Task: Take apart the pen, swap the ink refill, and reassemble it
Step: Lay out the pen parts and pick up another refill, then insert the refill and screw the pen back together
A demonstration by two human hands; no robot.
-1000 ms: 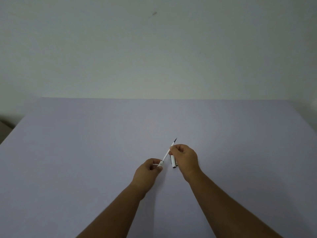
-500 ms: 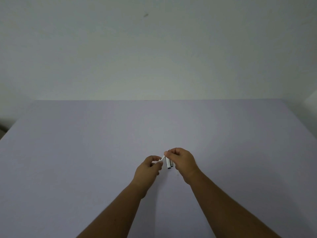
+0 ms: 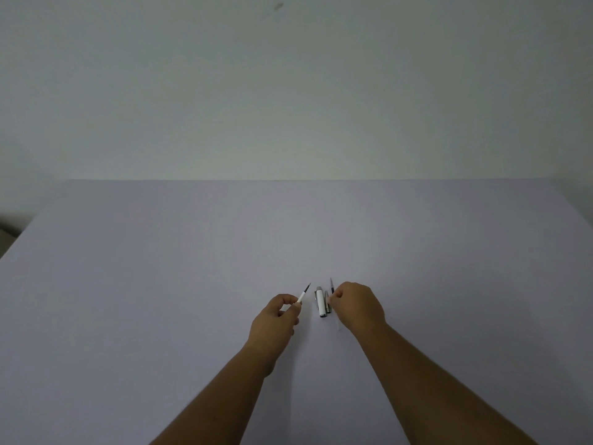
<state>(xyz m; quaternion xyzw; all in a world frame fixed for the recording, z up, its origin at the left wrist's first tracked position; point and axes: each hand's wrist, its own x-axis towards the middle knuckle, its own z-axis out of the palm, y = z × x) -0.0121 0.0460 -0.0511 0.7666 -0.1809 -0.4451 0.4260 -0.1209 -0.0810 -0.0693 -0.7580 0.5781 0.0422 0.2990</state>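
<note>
Holding a thin white refill pinched between thumb and fingertips, the left hand sits at about 7 o'clock from the middle of the table. Fingers are curled closed around the refill's lower end. Its dark tip points up toward 1 o'clock, clear of the hand and tilted off the surface.

Just to the right, at roughly 3 o'clock from that tip, a white pen cap with a metal end lies flat on the table, its long axis running 12 to 6. A darker slim pen part lies right beside it, touching or nearly so; cannot tell which.

The right hand rests at 3 o'clock from the cap, knuckles up, fingers closed in a pinch on a second refill. This one's dark tip sticks out toward 12 o'clock above the fingers; a pale length shows below the hand toward 6 o'clock. Whether it touches the table is unclear.

Both forearms enter from the near edge.
</note>
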